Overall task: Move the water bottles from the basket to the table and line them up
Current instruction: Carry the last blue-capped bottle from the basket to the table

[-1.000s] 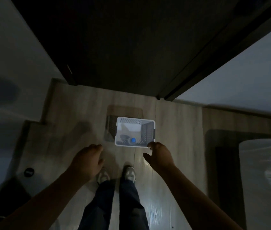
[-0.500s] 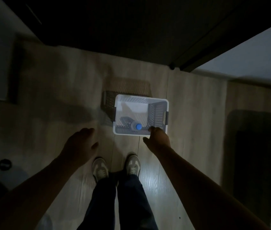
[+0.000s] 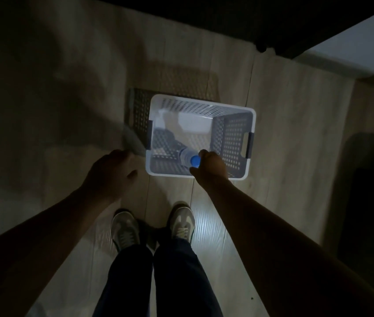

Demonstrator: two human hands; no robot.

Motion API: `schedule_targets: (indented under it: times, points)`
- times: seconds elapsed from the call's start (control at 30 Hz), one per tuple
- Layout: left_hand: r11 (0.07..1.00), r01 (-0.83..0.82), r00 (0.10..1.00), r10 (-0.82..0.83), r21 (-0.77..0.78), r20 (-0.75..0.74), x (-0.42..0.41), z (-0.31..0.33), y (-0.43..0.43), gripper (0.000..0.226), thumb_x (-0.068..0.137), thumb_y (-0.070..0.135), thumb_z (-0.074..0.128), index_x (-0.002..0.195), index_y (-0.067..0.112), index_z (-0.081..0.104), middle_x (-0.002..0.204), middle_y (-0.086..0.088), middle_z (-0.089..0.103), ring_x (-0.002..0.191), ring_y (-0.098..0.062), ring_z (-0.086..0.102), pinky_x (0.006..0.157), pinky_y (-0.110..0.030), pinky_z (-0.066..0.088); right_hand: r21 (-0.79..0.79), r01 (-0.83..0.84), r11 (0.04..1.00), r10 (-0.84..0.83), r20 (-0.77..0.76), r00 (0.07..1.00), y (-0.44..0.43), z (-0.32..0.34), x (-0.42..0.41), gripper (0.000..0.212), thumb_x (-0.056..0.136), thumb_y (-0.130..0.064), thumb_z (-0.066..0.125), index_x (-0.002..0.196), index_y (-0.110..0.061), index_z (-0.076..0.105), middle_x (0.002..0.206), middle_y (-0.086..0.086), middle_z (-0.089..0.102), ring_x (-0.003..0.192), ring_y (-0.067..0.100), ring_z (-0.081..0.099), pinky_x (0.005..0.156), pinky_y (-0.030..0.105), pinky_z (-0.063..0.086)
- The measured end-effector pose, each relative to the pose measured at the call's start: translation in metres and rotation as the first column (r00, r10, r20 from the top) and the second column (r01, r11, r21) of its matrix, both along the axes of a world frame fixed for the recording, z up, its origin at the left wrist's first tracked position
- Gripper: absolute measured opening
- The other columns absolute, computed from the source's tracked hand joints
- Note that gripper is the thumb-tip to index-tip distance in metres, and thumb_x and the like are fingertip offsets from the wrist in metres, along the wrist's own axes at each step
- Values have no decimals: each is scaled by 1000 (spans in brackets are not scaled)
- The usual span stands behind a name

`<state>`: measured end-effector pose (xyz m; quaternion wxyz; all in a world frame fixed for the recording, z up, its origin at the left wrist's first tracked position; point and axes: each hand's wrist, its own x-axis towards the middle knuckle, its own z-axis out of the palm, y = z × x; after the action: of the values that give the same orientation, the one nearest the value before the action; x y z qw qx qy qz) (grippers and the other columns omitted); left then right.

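One water bottle [image 3: 187, 155] left in the white perforated basket [image 3: 204, 108], lying tilted with its blue cap [image 3: 195, 161] toward the near wall. Basket sits on the pale plank floor [image 3: 284, 133], just ahead of the person's grey sneakers [image 3: 125, 231]. Right hand [image 3: 211, 165] is inside the near edge, thumb and fingers curled at the cap; can't tell if the grip is actually closed on it. Left hand [image 3: 110, 175] hangs loosely half-open, holding nothing, just left of the basket. Scene is dim, details soft.
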<state>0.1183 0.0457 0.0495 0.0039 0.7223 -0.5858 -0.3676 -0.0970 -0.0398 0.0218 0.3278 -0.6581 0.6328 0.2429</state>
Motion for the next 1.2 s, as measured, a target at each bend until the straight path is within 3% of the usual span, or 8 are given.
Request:
schedule_targets:
  times: [0.2, 0.33, 0.43, 0.6, 0.77, 0.9, 1.2]
  points:
    - [996, -60, 998, 61, 71, -13, -3, -22, 1, 33, 92, 26, 56, 119, 8, 53, 112, -12, 62, 94, -24, 62, 74, -27, 42, -22, -12, 1000, 11, -22, 1000, -1, -22, 0, 44, 86, -31, 67, 120, -8, 52, 113, 11, 61, 104, 24, 60, 87, 33, 49]
    - [981, -92, 995, 95, 168, -8, -1, -27, 2, 37, 93, 30, 52, 126, 12, 48, 122, -9, 58, 104, -23, 59, 81, -30, 43, -68, -9, 998, 9, -11, 1000, -2, -28, 3, 39, 87, -28, 66, 117, -9, 51, 109, 10, 63, 102, 24, 61, 87, 34, 52]
    - [971, -127, 991, 132, 201, -7, 2, -24, 4, 40, 93, 30, 52, 130, 15, 45, 127, -7, 56, 111, -23, 58, 89, -35, 46, -83, -3, 997, 4, 6, 1000, -6, -25, 5, 38, 85, -25, 68, 116, -9, 50, 107, 11, 64, 101, 26, 62, 87, 39, 53]
    - [959, -139, 990, 143, 246, 0, 1, -6, 9, 41, 93, 30, 51, 131, 13, 45, 128, -7, 55, 113, -23, 57, 91, -35, 46, -104, 11, 995, -8, 26, 1000, -6, -3, 5, 37, 84, -26, 69, 113, -11, 51, 104, 9, 64, 99, 24, 63, 84, 33, 51]
    - [966, -126, 991, 133, 224, -12, -4, 32, 8, 40, 93, 28, 51, 129, 9, 47, 125, -11, 56, 110, -26, 57, 90, -38, 47, -119, 49, 992, -41, 72, 997, -8, 48, 4, 36, 82, -27, 69, 110, -11, 53, 102, 9, 66, 95, 25, 63, 81, 37, 54]
    - [991, -94, 996, 95, 100, -3, -4, 81, 6, 40, 92, 27, 54, 125, 5, 51, 121, -14, 59, 108, -28, 59, 88, -40, 48, -128, 89, 988, -73, 132, 989, -10, 106, 8, 33, 81, -27, 70, 106, -12, 55, 100, 9, 67, 92, 25, 65, 80, 40, 56]
    - [982, -191, 981, 191, 0, -10, 16, 237, -5, 37, 91, 29, 54, 124, 13, 52, 121, -8, 59, 109, -24, 57, 92, -34, 45, -238, 178, 955, -112, 268, 957, -5, 258, 35, 33, 80, -34, 71, 106, -21, 55, 98, 0, 68, 86, 16, 65, 70, 28, 55]
